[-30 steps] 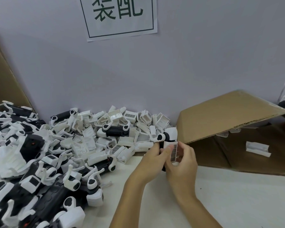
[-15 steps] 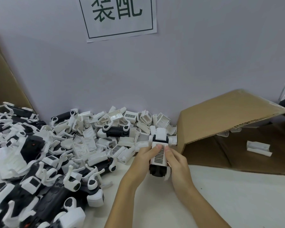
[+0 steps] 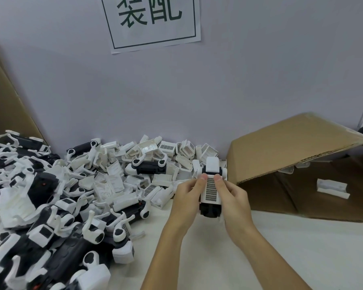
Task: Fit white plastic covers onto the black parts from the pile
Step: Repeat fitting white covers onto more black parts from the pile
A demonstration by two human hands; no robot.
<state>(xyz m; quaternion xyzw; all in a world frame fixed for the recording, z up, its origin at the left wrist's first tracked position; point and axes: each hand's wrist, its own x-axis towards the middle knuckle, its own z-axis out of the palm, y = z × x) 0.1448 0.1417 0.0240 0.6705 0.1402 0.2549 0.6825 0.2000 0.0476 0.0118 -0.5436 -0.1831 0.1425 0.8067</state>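
Observation:
Both hands hold one black part [image 3: 210, 210] above the table, with a white cover [image 3: 211, 189] lying on its top face, its mesh strip facing me. My left hand [image 3: 188, 195] grips the left side, thumb on the cover's upper left corner. My right hand [image 3: 232, 197] grips the right side, thumb on the upper right corner. White arm pieces stick out at the part's far end. A pile of loose white covers [image 3: 134, 170] lies against the wall. A heap of black parts with white pieces [image 3: 40, 227] fills the left.
An open cardboard box [image 3: 298, 147] lies on its side at the right, one white cover [image 3: 332, 188] inside it. A paper sign [image 3: 153, 19] hangs on the wall. A cardboard sheet [image 3: 2, 101] leans at the far left. The white tabletop [image 3: 197, 268] stretches under my forearms.
One second ago the part stood upright with the cover held at its side. Now the cover lies flat on the part, both thumbs on its far corners, the part level and facing me.

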